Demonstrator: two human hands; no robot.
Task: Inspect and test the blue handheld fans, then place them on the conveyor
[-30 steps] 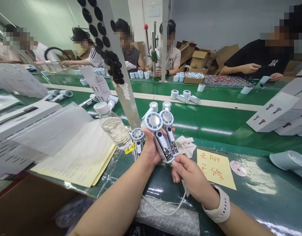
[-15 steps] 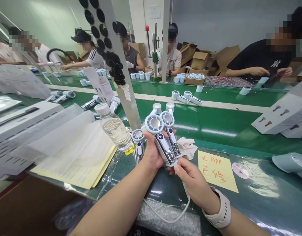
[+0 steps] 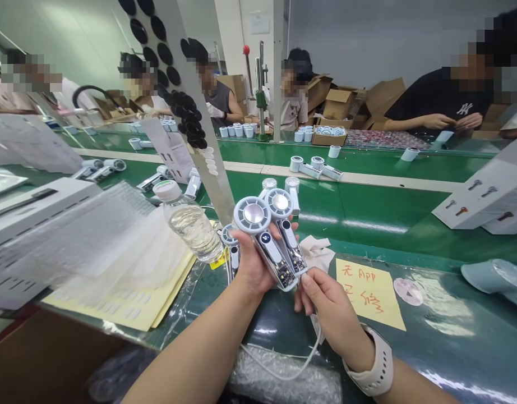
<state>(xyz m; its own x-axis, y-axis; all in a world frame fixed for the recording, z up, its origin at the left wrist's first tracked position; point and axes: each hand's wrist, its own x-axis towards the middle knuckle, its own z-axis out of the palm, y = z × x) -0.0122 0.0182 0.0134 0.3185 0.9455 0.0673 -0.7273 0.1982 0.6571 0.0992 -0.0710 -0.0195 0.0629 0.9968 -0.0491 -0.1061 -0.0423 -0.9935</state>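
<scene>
My left hand [image 3: 255,264] is closed around two light-blue handheld fans, held side by side with their round heads up. The nearer fan [image 3: 272,251] has a silver disc, a lit display and a bare circuit board in its handle. Slightly behind it on the right leans the second fan [image 3: 287,227], its board also exposed. My right hand [image 3: 323,297] pinches at the lower ends of the handles. A white cable [image 3: 307,367] hangs in a loop from under that hand; its plug is hidden by the fingers. Another fan [image 3: 232,252] stands just left of my left hand.
A water bottle [image 3: 189,224] leans at the left beside yellow sheets [image 3: 149,311]. Crumpled tissue [image 3: 319,252] and a handwritten yellow note [image 3: 368,292] lie at the right. More fans [image 3: 313,168] rest on the green belt. A metal post [image 3: 216,185] rises ahead; co-workers sit beyond.
The two fans have tilted to face me more and come slightly nearer. The nearer fan's display now shows different lit marks. My right hand's lower fingers have spread a little. The view has shifted slightly.
</scene>
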